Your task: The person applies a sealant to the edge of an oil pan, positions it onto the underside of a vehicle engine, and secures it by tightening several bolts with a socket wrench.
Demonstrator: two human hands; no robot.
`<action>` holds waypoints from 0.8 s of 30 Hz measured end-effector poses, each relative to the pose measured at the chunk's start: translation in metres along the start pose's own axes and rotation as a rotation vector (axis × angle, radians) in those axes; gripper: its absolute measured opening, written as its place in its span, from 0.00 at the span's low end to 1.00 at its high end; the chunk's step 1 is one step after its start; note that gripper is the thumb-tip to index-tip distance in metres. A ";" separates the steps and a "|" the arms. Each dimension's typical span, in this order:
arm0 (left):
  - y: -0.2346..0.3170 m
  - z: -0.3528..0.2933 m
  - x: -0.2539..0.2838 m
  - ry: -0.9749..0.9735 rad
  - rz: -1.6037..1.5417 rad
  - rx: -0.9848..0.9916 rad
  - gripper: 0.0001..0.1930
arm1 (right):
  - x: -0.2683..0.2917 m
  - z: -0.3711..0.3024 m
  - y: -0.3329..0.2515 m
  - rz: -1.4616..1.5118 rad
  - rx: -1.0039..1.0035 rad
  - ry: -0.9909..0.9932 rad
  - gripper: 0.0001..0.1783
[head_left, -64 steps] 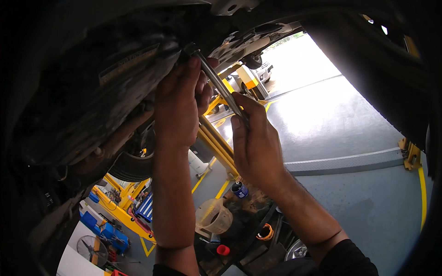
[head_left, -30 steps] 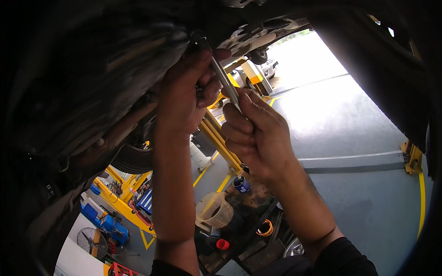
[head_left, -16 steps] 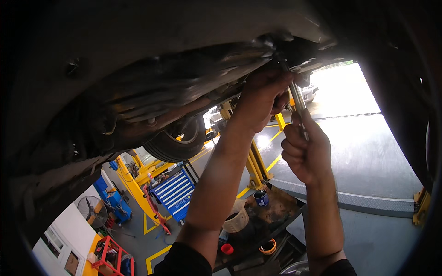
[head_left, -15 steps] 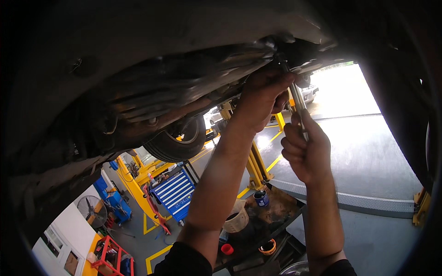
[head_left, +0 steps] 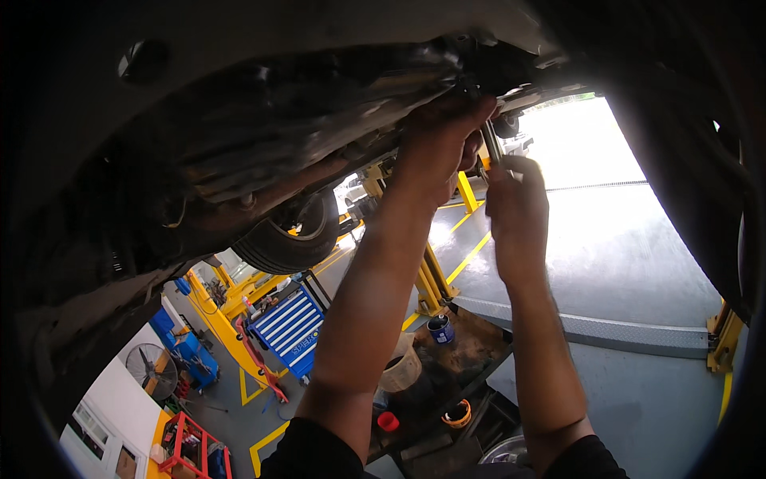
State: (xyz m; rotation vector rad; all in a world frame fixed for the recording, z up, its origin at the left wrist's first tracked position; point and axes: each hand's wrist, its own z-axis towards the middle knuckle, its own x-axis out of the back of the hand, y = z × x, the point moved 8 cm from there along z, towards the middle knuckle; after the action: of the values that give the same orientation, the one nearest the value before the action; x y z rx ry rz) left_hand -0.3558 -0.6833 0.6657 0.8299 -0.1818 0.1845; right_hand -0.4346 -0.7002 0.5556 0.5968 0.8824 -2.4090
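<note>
Both of my arms reach up to the dark underside (head_left: 319, 116) of a raised car. A slim, shiny metal wrench (head_left: 493, 142) slants down from a shadowed spot there; its working end is too dark to make out. High on the tool, close to the underbody, my left hand (head_left: 439, 144) is closed around it, thumb pointing up along it. Lower down, my right hand (head_left: 517, 211) is wrapped round the wrench's handle, covering the lower end. The fastener or part it meets is hidden behind my left hand and in shadow.
A car wheel (head_left: 294, 238) hangs left of my left forearm. Below are a dark tray (head_left: 487, 339), a bucket (head_left: 400, 371), a blue can (head_left: 440, 329) and a red cup (head_left: 388, 421). A blue tool chest (head_left: 287, 327) and yellow lift post (head_left: 431, 279) stand beyond.
My right hand has moved up along the wrench and turned, with its back now more in view. My left hand keeps its hold. The whole view has shifted slightly.
</note>
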 end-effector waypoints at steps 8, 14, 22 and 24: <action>-0.018 0.003 0.013 -0.056 -0.260 0.127 0.09 | -0.035 -0.015 0.017 1.389 -0.718 -0.555 0.17; -0.006 0.002 0.007 -0.054 -0.070 -0.024 0.07 | -0.005 -0.008 -0.022 -0.196 0.280 0.061 0.10; -0.002 -0.004 0.006 -0.064 0.015 0.033 0.09 | -0.030 -0.011 0.005 1.167 -0.544 -0.469 0.11; 0.003 -0.005 0.003 -0.048 0.042 0.001 0.08 | -0.020 -0.001 0.013 0.723 -0.287 -0.313 0.11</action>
State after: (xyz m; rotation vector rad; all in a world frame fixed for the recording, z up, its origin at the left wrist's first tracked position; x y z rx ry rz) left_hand -0.3530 -0.6772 0.6657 0.8328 -0.2445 0.2038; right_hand -0.4113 -0.7024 0.5601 0.3324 0.7005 -1.6297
